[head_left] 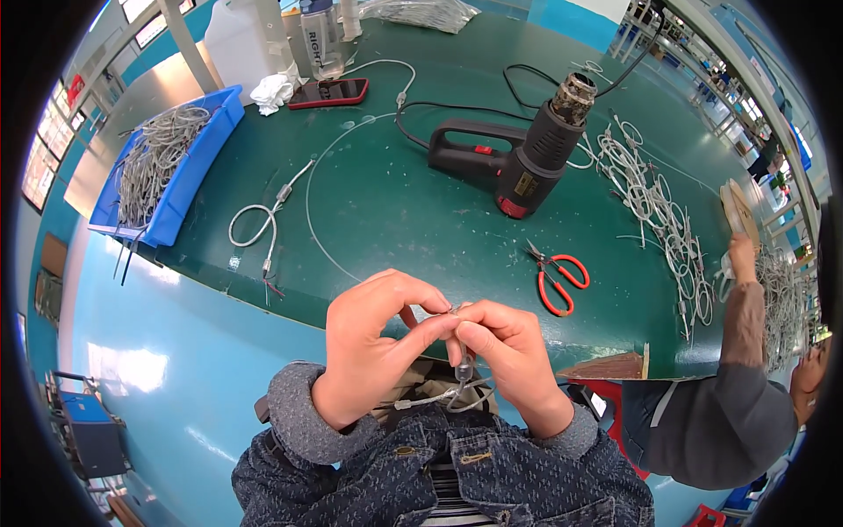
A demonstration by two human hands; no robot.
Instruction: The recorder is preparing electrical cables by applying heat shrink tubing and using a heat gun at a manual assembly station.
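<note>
My left hand [373, 321] and my right hand [511, 344] meet at the table's front edge, fingertips pinched together. Between them is the thin end of a grey cable [463, 371]; its fine tip is mostly covered by my fingers. A metal collar on this cable hangs below my right fingers, and the rest loops down over my lap. Another looped grey cable [248, 207] with metal collars and bare wire ends lies on the green table to the left. Red-handled pliers [542, 262] rest to the right, jaws slightly apart.
A black heat gun [536, 158] stands behind the pliers, its cord trailing back. A blue bin [195, 183] of cables sits far left, near a red-edged phone [329, 93] and a clear bottle [322, 48]. Tangled cables [650, 198] lie right, beside a co-worker's arm [745, 325].
</note>
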